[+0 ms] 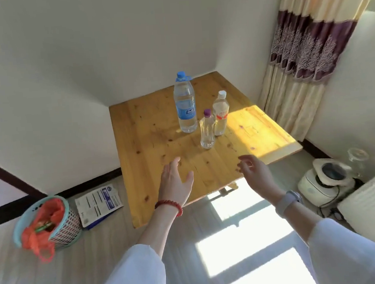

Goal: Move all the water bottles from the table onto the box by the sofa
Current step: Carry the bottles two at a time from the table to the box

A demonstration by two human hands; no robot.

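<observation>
You see three capped bottles upright on the wooden surface | tall blue-cap bottle, blue label, farthest back | white-cap bottle, red-orange label, to its right at the sunlit patch's edge | small purple-cap bottle, clear ribbed, nearest you, just beside the white-cap one

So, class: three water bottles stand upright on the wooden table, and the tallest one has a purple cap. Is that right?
Not quite. In the head view the tallest bottle has a blue cap; the purple cap is on the shortest bottle. Three bottles do stand upright on the wooden table.
</observation>
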